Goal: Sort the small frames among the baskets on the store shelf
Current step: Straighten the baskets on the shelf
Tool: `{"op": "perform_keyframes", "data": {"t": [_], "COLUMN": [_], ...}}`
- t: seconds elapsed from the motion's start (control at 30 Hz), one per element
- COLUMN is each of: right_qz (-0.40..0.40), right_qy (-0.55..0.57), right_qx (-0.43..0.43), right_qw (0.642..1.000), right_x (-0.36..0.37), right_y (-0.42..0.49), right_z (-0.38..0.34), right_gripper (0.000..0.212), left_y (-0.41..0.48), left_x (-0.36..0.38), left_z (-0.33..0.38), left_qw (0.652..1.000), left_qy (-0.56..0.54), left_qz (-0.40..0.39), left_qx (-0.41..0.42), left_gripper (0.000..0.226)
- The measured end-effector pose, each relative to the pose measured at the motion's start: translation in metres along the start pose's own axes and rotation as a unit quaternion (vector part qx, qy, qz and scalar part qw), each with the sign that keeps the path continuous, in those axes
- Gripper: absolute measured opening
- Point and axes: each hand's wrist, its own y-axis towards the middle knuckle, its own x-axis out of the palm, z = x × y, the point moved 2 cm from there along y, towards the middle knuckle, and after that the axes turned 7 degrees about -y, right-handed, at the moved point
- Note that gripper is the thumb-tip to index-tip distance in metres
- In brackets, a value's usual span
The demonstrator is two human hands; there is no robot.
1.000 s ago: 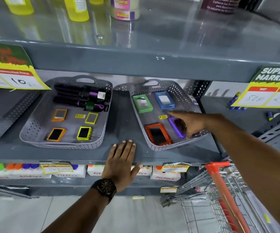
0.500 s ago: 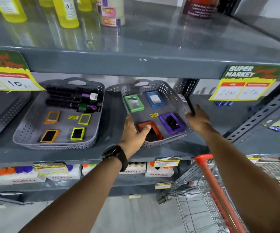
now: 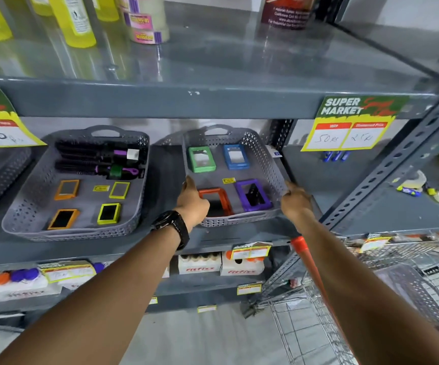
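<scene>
Two grey perforated baskets stand on the middle shelf. The right basket (image 3: 262, 156) holds a green frame (image 3: 201, 159), a blue frame (image 3: 235, 157), an orange frame (image 3: 217, 200) and a purple frame (image 3: 253, 195). My left hand (image 3: 192, 202) grips this basket's left rim near the orange frame. My right hand (image 3: 295, 200) grips its right rim. The left basket (image 3: 31, 191) holds two orange frames (image 3: 66, 189), two yellow frames (image 3: 109, 213) and several black hairbrushes (image 3: 94, 160) at the back.
The shelf above carries yellow bottles (image 3: 77, 21) and tape rolls (image 3: 146, 22). Price signs (image 3: 347, 125) hang from its edge. A shopping cart with an orange handle (image 3: 305, 259) stands at the lower right with a grey basket (image 3: 424, 299) in it. Boxed goods (image 3: 200, 264) fill the lower shelf.
My left hand rose from the shelf's front edge to the right basket's left rim. My right hand left the purple frame and took the right rim. The basket now sits straighter.
</scene>
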Motion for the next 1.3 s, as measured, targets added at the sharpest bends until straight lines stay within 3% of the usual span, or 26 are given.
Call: {"op": "perform_keyframes", "data": {"t": [0.2, 0.27, 0.47, 0.57, 0.9, 0.97, 1.1, 1.3], "right_qz": [-0.006, -0.003, 0.034, 0.053, -0.016, -0.041, -0.087, -0.08], "right_qy": [-0.017, -0.015, -0.006, 0.001, 0.046, 0.069, 0.116, 0.124], "right_qx": [-0.002, 0.002, -0.089, -0.143, -0.29, -0.267, -0.154, -0.083], "right_qw": [1.0, 1.0, 0.995, 0.988, 0.956, 0.96, 0.977, 0.986], "right_x": [0.009, 0.01, 0.015, 0.025, 0.129, 0.15, 0.182, 0.205], "right_y": [0.0, 0.0, -0.016, -0.036, -0.125, -0.139, -0.145, -0.145], "right_z": [-0.001, -0.002, -0.033, -0.071, -0.203, -0.218, -0.234, -0.233], "right_gripper": [0.037, 0.045, 0.064, 0.067, 0.066, 0.066, 0.066, 0.058], "left_y": [0.0, -0.008, -0.044, -0.047, -0.026, -0.021, -0.013, -0.007], "left_x": [-0.009, -0.012, -0.057, -0.108, -0.289, -0.305, -0.324, -0.321], "left_z": [0.002, 0.004, 0.009, 0.001, -0.1, -0.119, -0.148, -0.161], "left_qw": [1.0, 1.0, 0.96, 0.94, 0.939, 0.951, 0.984, 0.993], "left_qy": [0.018, 0.014, 0.11, 0.163, 0.23, 0.216, 0.084, 0.02], "left_qz": [-0.003, 0.002, 0.08, 0.118, 0.227, 0.21, 0.156, 0.113], "left_qx": [0.0, 0.009, 0.244, 0.275, 0.115, 0.068, -0.028, -0.012], "left_gripper": [0.081, 0.08, 0.069, 0.065, 0.068, 0.076, 0.082, 0.063]}}
